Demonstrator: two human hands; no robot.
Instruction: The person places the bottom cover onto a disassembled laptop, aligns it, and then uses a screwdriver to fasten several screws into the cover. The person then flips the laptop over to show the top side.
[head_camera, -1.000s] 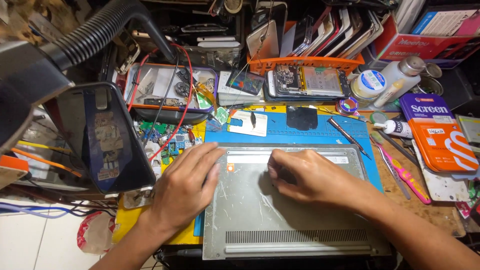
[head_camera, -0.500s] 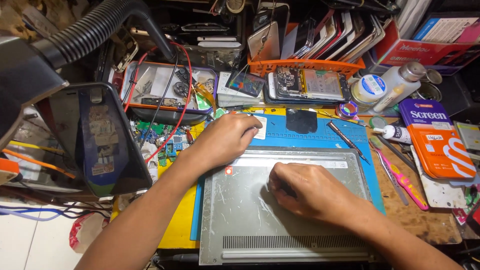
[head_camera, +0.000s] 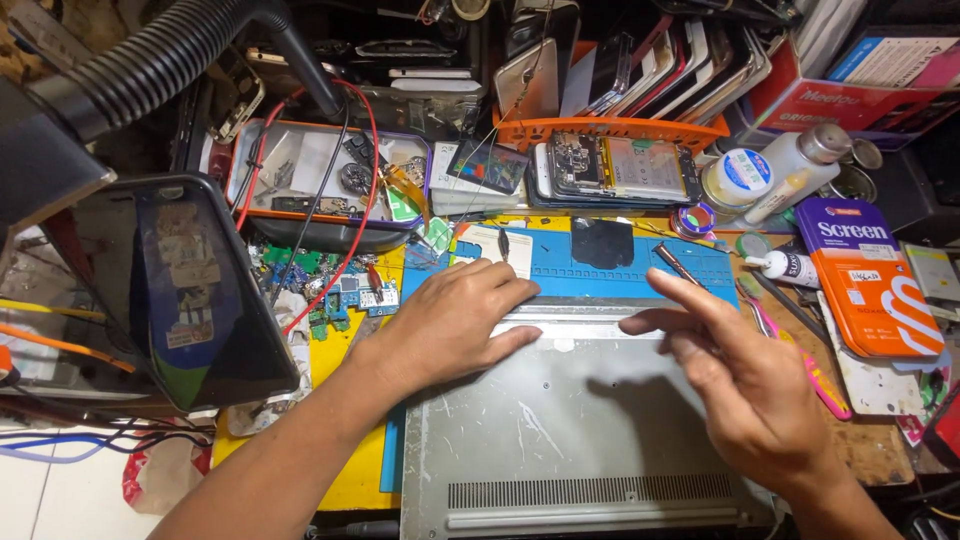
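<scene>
Laptop bottom edge cut off.

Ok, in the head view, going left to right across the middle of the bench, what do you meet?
Dark tilted screen → green circuit boards → left hand flat on the grey laptop base → right hand raised above it → pink tool → orange flat box.

Only open spot is the grey laptop base near the vents. Orange tin, parts tray and black lamp crowd the sides.
</scene>
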